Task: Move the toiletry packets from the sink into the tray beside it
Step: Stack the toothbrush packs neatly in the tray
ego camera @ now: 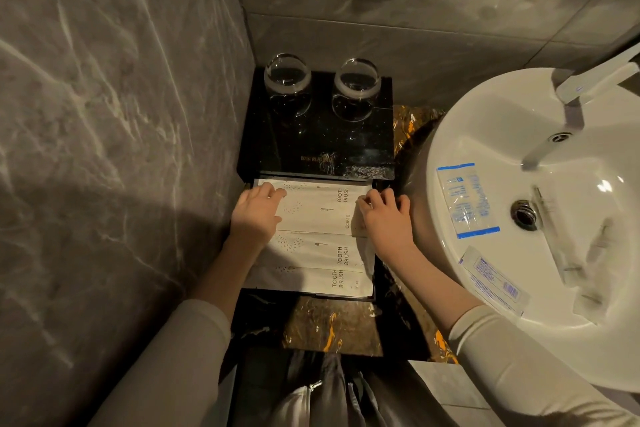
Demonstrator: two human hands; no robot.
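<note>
Several white paper packets marked TOOTH BRUSH and COMB (322,215) lie side by side in the black tray (313,295) left of the sink. My left hand (255,217) rests flat on their left ends. My right hand (387,218) presses its fingertips on the right end of the comb packet. Inside the white sink (450,135) lie a clear packet with blue edges (465,201), a narrow packet with blue print (493,279) on the near rim, and clear wrappers (588,267) further right.
Two upturned glasses (287,83) (356,88) stand on the black raised stand (318,142) behind the tray. A grey marble wall (121,114) closes the left side. The chrome faucet (568,114) hangs over the sink. Brown marble counter (332,326) shows in front.
</note>
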